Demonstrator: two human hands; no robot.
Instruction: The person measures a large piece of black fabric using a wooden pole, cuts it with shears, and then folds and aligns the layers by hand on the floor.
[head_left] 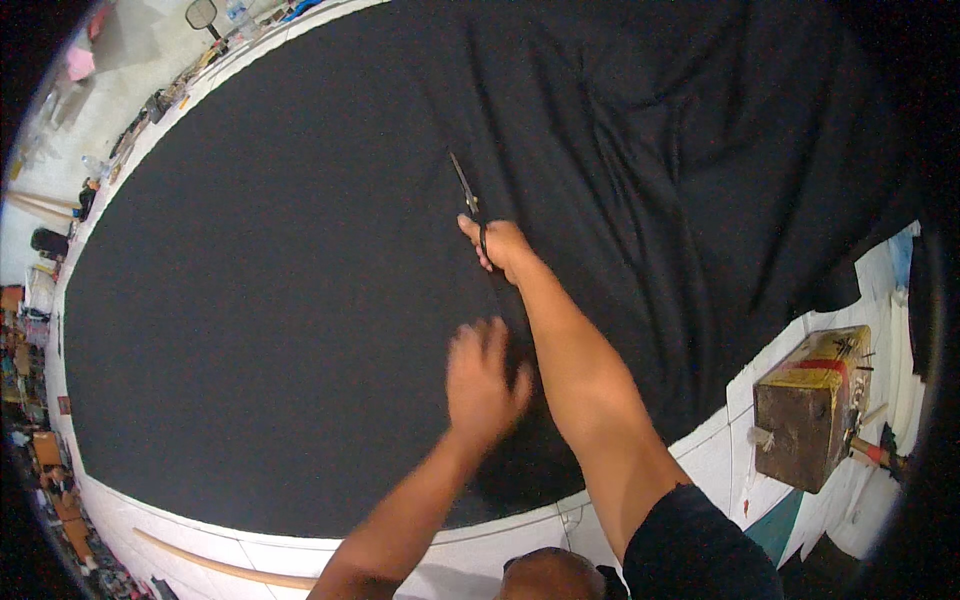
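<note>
A wide sheet of black fabric (260, 270) covers most of the view, smooth on the left and rumpled into folds on the right. My right hand (502, 248) reaches far out over it and grips a pair of scissors (465, 184) by the dark handles, blades pointing away. Whether the blades are parted or cutting into the cloth is hard to make out. Nearer to me, my left hand (485, 380) is over the fabric with its fingers spread, slightly blurred, holding nothing; I cannot tell if it touches the cloth.
The fabric lies over a white surface (215, 545) that shows at its near edge. A long wooden stick (220, 568) rests there. At the right stands a worn brown and yellow box (800, 420), with a red-banded handle (872, 452) beside it. Assorted clutter (55, 480) lines the left side.
</note>
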